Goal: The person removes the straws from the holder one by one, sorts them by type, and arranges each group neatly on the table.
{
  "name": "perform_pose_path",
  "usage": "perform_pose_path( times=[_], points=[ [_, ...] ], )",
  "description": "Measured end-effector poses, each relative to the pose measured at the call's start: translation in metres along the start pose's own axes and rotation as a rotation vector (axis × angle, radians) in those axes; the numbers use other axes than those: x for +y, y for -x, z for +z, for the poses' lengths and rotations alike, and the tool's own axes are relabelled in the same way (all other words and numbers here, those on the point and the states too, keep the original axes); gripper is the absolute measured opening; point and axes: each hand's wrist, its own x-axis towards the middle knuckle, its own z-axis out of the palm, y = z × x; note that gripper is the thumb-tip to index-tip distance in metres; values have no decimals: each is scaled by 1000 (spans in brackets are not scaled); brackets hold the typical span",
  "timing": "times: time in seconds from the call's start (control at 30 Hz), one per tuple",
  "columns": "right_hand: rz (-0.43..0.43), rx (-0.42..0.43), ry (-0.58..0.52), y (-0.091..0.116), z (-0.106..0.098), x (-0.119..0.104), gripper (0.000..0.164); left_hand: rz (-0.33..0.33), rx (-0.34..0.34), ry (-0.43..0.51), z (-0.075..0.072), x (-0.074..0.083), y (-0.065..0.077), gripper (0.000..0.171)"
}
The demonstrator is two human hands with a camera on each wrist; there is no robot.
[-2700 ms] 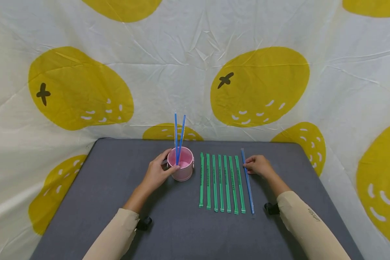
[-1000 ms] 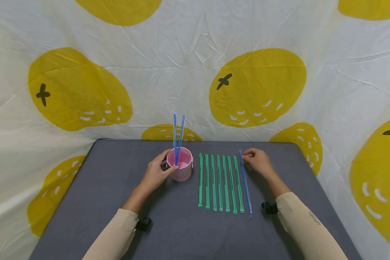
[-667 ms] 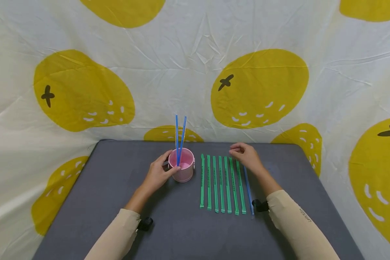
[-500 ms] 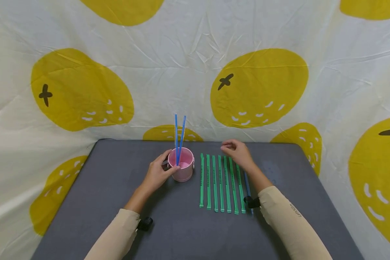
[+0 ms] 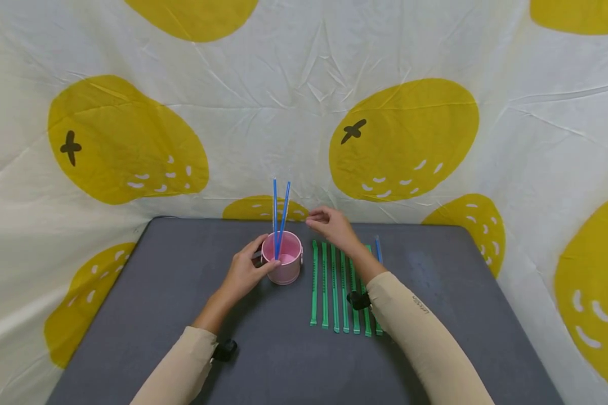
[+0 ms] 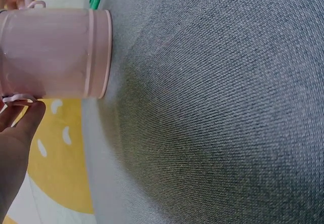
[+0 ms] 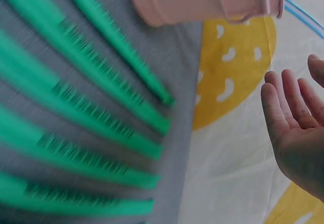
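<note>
My left hand (image 5: 245,269) holds the small pink bucket (image 5: 285,274) at its left side, thumb at the near rim and fingers behind. Two blue straws (image 5: 276,214) stand in the bucket and lean apart at the top. In the left wrist view a finger touches the bucket (image 6: 55,52) by its handle lug. My right hand (image 5: 334,228) hovers past the far ends of the green sticks, right of the bucket, holding nothing. The right wrist view shows this hand (image 7: 298,133) with fingers loosely bent and apart from the bucket (image 7: 174,1).
Several slim green sticks (image 5: 314,287) with dark printing lie in a row on the dark grey table (image 5: 263,360). A blue straw (image 5: 378,247) lies at the row's right end, mostly hidden under my right arm. A white cloth with yellow fruit (image 5: 263,146) hangs behind.
My right hand has left the blue straw lying on the right and moved left across the green sticks toward the bucket. My left hand and the bucket have stayed in place.
</note>
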Motion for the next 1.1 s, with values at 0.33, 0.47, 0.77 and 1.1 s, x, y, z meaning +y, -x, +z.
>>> perform_pose_path(
  times=[0.33,0.47,0.77,1.1],
  points=[
    [-13,-30,-147,-22,28,-32,38,6,8,12,0,-2,2,77],
    [-1,-15,-234,-25,39,-40,37,24,15,14,-1,-2,3,77],
    [-4,56,-163,-26,50,-42,32,36,10,16,-1,-4,3,76],
    [-3,122,-264,-23,40,-53,23,5,-19,23,-4,-4,2,75]
  ],
)
